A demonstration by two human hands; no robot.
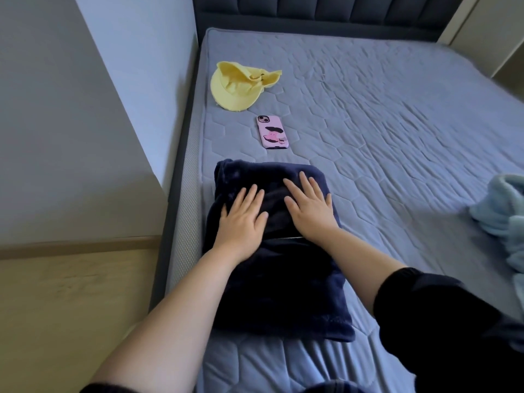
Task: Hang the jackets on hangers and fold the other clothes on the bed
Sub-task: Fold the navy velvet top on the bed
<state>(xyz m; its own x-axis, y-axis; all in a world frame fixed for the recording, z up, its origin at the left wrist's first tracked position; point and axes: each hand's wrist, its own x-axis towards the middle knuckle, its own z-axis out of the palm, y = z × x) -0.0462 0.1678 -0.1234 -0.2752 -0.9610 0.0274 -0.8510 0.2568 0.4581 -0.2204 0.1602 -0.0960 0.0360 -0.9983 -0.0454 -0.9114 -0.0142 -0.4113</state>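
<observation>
A dark navy fleece garment (286, 290) lies folded into a long rectangle near the left edge of the bed (397, 154). My left hand (242, 219) presses flat on its upper half, fingers straight and spread. My right hand (310, 207) lies flat beside it on the same fold, fingers straight. A pale blue fluffy garment (503, 211) sits crumpled at the right edge of the view, partly cut off.
A yellow cap (238, 86) lies near the head of the bed, with a pink-cased phone (272, 132) between it and the navy garment. A dark padded headboard (326, 12) stands behind. A wall and wooden floor (71, 302) run along the left.
</observation>
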